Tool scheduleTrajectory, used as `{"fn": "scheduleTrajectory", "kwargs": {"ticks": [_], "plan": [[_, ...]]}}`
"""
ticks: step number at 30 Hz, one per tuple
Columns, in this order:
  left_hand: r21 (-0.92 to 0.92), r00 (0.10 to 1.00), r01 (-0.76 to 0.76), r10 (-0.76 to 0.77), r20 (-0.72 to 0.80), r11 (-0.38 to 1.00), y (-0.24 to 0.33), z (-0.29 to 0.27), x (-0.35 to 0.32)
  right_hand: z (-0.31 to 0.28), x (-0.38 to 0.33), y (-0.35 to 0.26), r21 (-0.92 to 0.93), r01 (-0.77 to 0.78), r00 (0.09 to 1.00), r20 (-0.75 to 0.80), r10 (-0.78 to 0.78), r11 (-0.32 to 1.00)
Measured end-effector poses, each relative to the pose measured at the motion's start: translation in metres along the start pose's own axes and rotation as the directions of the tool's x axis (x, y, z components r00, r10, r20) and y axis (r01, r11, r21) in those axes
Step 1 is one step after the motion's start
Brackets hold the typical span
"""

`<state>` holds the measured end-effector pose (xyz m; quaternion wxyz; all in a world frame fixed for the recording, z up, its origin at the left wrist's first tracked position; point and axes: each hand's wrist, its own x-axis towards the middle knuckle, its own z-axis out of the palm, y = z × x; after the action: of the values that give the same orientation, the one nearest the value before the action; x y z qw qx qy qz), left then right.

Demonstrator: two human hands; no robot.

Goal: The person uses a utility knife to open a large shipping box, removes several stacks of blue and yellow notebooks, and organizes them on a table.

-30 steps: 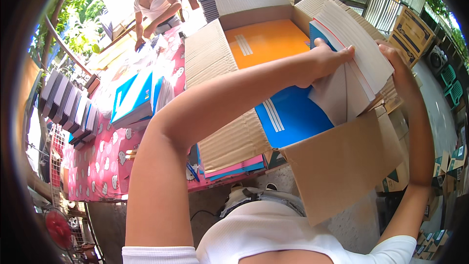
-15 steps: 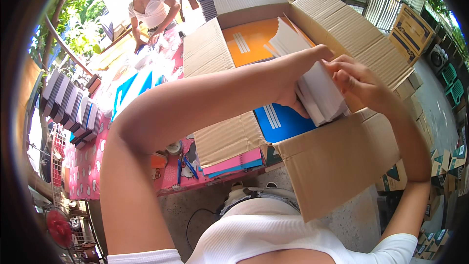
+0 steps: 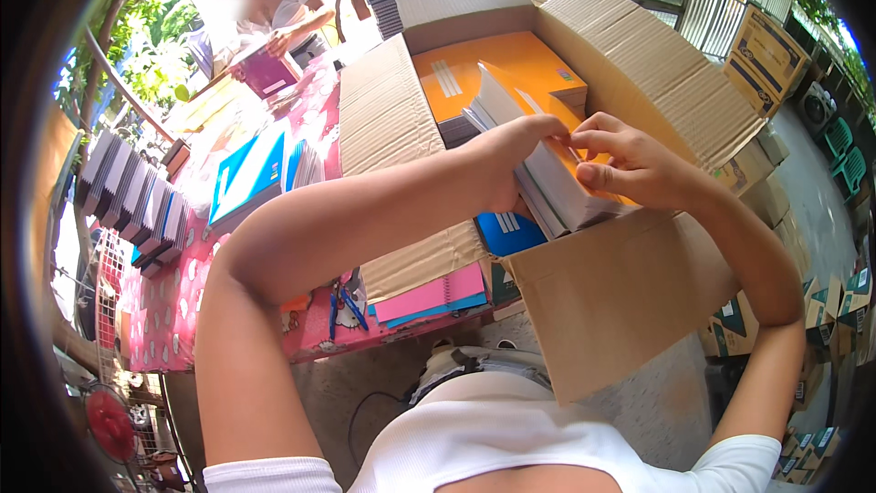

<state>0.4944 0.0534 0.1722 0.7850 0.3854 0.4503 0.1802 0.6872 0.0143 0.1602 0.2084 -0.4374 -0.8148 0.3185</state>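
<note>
A thick stack of notebooks [image 3: 558, 190] stands on edge inside the open cardboard box [image 3: 630, 297], page edges up and an orange cover on its right side. My left hand [image 3: 522, 160] reaches across and grips the stack from its left, with the fingertips partly hidden. Against the orange cover, my right hand [image 3: 630, 162] has its fingers curled and thumb bent, closed at the stack's upper edge. Farther back in the box lie orange notebooks [image 3: 502, 73]. A blue notebook [image 3: 509, 234] shows below my left hand.
Left of the box, a pink-patterned table [image 3: 164, 333] carries blue notebooks [image 3: 251, 178], stacked books [image 3: 132, 196], blue-handled pliers [image 3: 347, 310] and a pink spiral notebook [image 3: 433, 292]. Across it a person [image 3: 274, 14] holds a purple book. Cartons [image 3: 766, 59] stand right.
The stack and both my hands have shifted left and toward me; the stack's orange cover now shows. More orange notebooks are visible behind. The other person has lifted a purple book.
</note>
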Motion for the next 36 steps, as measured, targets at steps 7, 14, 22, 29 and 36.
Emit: {"fn": "scheduleTrajectory", "kwargs": {"ticks": [7,14,22,29,36], "plan": [[0.001,0.992,-0.099,0.099,-0.084,0.995,0.017,-0.018,-0.007,-0.028,0.003,0.037,0.358,-0.19,0.94,-0.201,0.274,0.914],[-0.097,0.899,-0.432,0.437,0.039,0.897,0.034,-0.072,-0.09,-0.028,0.007,0.045,0.595,-0.305,0.814,-0.242,0.528,0.743],[-0.052,0.443,-0.896,0.877,-0.189,0.441,0.016,-0.176,-0.205,-0.004,0.125,-0.045,0.637,-0.117,0.966,-0.104,0.236,0.762],[-0.017,0.507,-0.852,0.817,-0.276,0.523,0.009,-0.291,-0.262,0.033,0.241,-0.142,0.631,0.037,0.999,0.001,-0.049,0.775],[-0.06,0.772,-0.611,0.578,-0.264,0.789,0.029,-0.458,-0.272,0.134,0.367,-0.193,0.807,-0.156,0.968,0.24,-0.075,0.57]]}}
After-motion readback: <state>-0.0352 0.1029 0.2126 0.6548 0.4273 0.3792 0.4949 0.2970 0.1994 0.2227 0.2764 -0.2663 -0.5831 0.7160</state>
